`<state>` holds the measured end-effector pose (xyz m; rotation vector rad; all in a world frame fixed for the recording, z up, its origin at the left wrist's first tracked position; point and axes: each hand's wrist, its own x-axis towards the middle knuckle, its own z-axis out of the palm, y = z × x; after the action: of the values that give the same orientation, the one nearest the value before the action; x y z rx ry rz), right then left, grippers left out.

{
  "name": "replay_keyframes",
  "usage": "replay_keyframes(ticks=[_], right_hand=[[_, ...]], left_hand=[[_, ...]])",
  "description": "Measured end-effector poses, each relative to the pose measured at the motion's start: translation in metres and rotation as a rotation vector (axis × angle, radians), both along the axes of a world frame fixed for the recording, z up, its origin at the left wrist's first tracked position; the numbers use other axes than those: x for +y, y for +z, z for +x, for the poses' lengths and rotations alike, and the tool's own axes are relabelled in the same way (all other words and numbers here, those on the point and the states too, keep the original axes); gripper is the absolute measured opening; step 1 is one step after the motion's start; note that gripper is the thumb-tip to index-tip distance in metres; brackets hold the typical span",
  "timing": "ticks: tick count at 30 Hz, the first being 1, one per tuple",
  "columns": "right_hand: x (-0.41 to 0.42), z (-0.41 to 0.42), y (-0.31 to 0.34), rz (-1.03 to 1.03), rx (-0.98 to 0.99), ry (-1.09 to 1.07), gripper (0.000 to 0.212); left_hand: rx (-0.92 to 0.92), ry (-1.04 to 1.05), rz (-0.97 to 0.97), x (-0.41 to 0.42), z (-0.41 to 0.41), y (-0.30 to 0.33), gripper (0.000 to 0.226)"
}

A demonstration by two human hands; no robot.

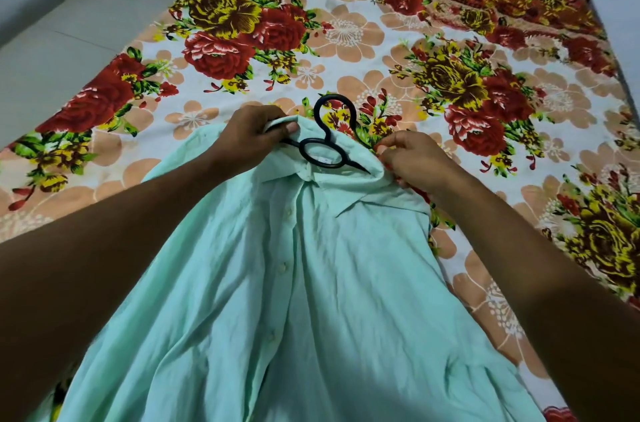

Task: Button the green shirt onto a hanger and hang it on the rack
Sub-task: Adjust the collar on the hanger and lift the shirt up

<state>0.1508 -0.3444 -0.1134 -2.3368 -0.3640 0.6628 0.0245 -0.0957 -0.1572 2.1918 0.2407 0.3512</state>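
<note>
One floral bedsheet carries the green shirt, buttoned, with the black hanger at its collar. Left hand pinches the collar's left side; right hand pinches its right.

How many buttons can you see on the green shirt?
3, down the green shirt front: one below the collar, one mid-chest, one lower. Folds may hide more.

Shirt – matt creased cloth; hanger – smooth blk, prob. plastic.
</note>
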Motion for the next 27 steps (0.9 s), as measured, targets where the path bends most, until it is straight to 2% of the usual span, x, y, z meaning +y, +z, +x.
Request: replay_keyframes(ticks=[2, 4, 6, 8, 10, 13, 14, 17, 20, 23, 27], right_hand=[[-0.005, -0.003, 0.007, 0.083, -0.063, 0.069, 0.026], [-0.014, -0.001, 0.009, 0.164, 0.017, 0.183, 0.035], [-0.025, 0.000, 0.007, 0.218, 0.225, 0.316, 0.061], [-0.036, 0.002, -0.003, 0.245, 0.257, 0.405, 0.078], [-0.037, -0.001, -0.013, 0.283, 0.112, 0.380, 0.065], [-0.027, -0.009, -0.028, 0.344, -0.095, 0.309, 0.025], [-0.025, -0.009, -0.033, 0.360, -0.137, 0.256, 0.017], [-0.022, -0.009, -0.040, 0.358, -0.181, 0.185, 0.018], [-0.017, -0.012, -0.041, 0.346, -0.164, 0.243, 0.025], [-0.014, -0.013, -0.041, 0.363, -0.178, 0.193, 0.021], [-0.023, -0.016, -0.037, 0.377, -0.169, 0.159, 0.017]], left_hand=[[-0.005, -0.043, -0.039, 0.003, -0.001, 0.004, 0.030], [0.027, -0.121, -0.050, 0.010, -0.006, 0.006, 0.033], [0.084, -0.202, 0.003, 0.018, -0.011, 0.006, 0.058], [0.112, -0.244, 0.063, 0.023, -0.014, 0.002, 0.073], [0.102, -0.237, 0.119, 0.027, -0.014, -0.002, 0.065], [-0.002, -0.143, 0.232, 0.033, -0.013, -0.006, 0.033], [-0.020, -0.114, 0.237, 0.034, -0.013, -0.007, 0.026], [-0.001, -0.084, 0.201, 0.030, -0.012, -0.007, 0.018], [0.035, -0.105, 0.227, 0.035, -0.012, -0.006, 0.025], [0.017, -0.094, 0.292, 0.041, -0.012, -0.003, 0.025], [0.035, -0.077, 0.211, 0.036, -0.015, 0.002, 0.027]])
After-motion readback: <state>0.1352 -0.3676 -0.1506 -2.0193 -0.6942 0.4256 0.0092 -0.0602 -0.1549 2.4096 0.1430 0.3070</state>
